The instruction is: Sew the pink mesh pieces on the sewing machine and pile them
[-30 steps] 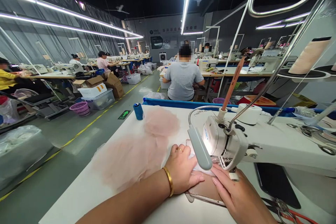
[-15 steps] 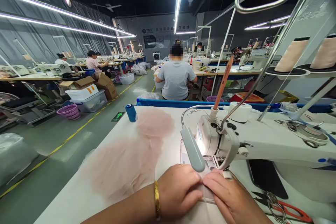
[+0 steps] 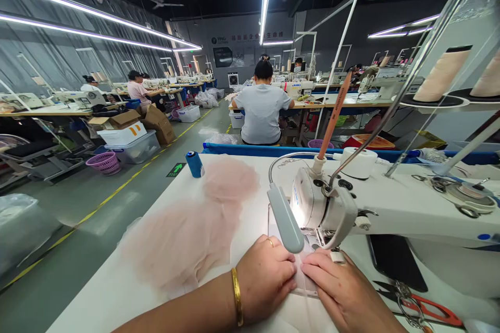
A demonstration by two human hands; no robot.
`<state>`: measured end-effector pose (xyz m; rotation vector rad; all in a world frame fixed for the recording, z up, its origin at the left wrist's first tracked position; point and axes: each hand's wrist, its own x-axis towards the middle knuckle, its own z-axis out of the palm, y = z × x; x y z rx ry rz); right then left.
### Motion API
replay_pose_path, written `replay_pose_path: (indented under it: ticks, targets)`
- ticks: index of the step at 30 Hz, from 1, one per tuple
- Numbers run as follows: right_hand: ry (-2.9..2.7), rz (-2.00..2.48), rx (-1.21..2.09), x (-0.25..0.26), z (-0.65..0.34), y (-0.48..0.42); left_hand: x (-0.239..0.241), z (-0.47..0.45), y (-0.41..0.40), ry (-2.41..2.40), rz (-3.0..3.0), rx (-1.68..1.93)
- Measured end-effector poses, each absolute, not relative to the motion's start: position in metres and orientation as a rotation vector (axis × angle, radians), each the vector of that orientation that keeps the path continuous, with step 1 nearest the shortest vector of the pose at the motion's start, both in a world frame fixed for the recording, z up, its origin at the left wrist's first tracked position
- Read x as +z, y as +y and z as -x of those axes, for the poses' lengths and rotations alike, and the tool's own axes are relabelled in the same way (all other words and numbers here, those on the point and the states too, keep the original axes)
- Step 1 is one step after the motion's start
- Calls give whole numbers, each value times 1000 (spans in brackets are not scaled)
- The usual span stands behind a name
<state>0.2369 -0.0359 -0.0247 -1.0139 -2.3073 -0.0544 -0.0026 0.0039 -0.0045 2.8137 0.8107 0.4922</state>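
Fabric (image 3: 302, 265), sheer, sits on near side of sewing machine head (image 3: 315, 203). Looks part-fed; stitched length unreadable; pink sheer cloth (image 3: 179, 247) lies loose left of head. Long axis fore-aft, far end toward head. Left hand (image 3: 267, 278) curled, right hand (image 3: 344, 286) straighter, both on it; pinch or press, can't tell.

L arm (image 3: 191, 309) w/ gold bangle (image 3: 236, 296), L fingers (image 3: 284, 254) w/ thin gold ring (image 3: 270, 242)
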Motion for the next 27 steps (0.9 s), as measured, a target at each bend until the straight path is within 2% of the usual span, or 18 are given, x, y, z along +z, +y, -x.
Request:
replay_pose_path:
  ticks: [17, 27]
  targets:
    - [-2245, 1004, -323, -21, -234, -33, -7, 3, 11, 864, -2844, 570]
    - [-2296, 998, -302, -28, -236, -33, -11, 4, 4, 830, -2837, 616]
